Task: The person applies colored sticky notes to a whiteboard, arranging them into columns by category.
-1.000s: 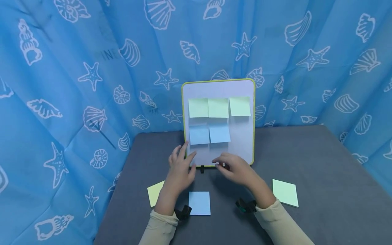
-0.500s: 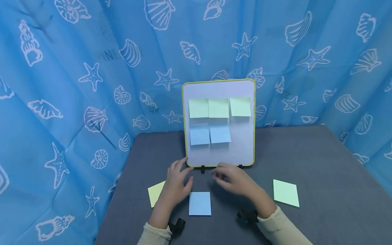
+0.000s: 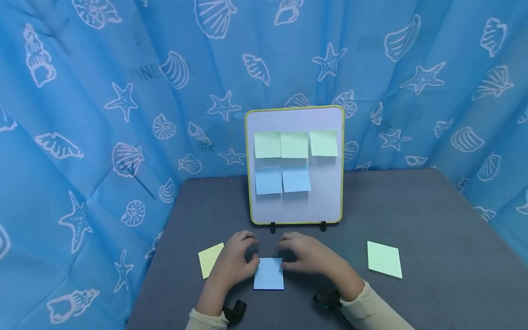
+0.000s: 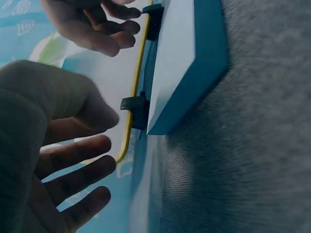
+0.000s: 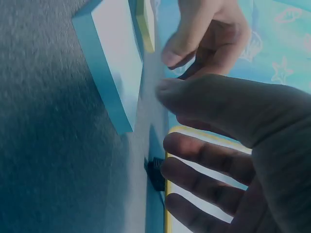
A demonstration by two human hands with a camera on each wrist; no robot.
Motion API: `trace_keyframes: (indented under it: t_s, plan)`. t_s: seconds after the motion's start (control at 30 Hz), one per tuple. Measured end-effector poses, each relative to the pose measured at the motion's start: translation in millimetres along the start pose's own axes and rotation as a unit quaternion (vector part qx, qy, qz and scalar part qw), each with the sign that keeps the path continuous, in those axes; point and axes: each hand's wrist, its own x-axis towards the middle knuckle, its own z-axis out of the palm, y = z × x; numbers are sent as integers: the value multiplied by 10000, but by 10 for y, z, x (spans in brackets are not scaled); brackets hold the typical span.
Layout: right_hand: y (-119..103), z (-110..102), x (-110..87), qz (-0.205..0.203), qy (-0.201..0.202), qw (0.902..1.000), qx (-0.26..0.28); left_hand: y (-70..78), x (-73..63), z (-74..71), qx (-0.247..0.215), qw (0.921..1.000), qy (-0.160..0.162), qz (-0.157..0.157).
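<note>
The step in hand looks like taking a sheet from the light-blue square pad of paper [image 3: 268, 275], and it likely goes best if the left hand [image 3: 235, 259] steadies the pad near one edge while the right hand [image 3: 311, 254] lifts only the top leaf by a free corner, peeling slowly so that it neither curls nor drags a second leaf along. Which edge is gummed cannot be told from here, so testing a corner lightly with the thumb seems wise before pulling. The pad lies flat on the dark grey cloth tabletop [image 3: 433, 220], between the two hands and in front of the white rectangular board with a yellow rim [image 3: 297, 208]. Both hands are relaxed, fingers loosely bent and parted, with nothing pinched between them. In the head view each thumb appears right by one of the pad's far corners, the left thumb at the left one and the right thumb at the right one, but the wrist views show a gap, so both seem near it rather than touching. The pale yellow square pad [image 3: 209, 259] lies just beside the left hand, partly behind it, while the pale green square pad [image 3: 384, 260] sits well apart, beyond the right forearm
</note>
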Motion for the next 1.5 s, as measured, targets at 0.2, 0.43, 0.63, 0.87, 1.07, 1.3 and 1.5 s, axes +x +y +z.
trace_keyframes:
  t_s: [0.2,0.43,0.63,0.87,1.07,1.3,1.5]
  plan:
    - [-54,38,33,54,-319,9995,-38,7,-51,-33,-375,9970,-683,33]
    - [-125,85,61,484,-810,9955,18,50,-43,-91,-609,9821,-1758,-294]
    - [-152,110,60,445,-799,9957,-106,101,-42,-124,-575,9755,-2083,-423]
    - [-181,98,55,349,-752,9965,-109,147,-38,-138,-467,9708,-2304,-478]
    - [-207,112,48,342,-858,9957,-60,144,-42,-125,-531,9690,-2361,-506]
    - [-231,136,39,341,-867,9956,-132,117,-59,-113,-658,9678,-2364,-564]
    - [-238,130,39,307,-884,9955,-117,88,-72,-115,-966,9667,-2314,-514]
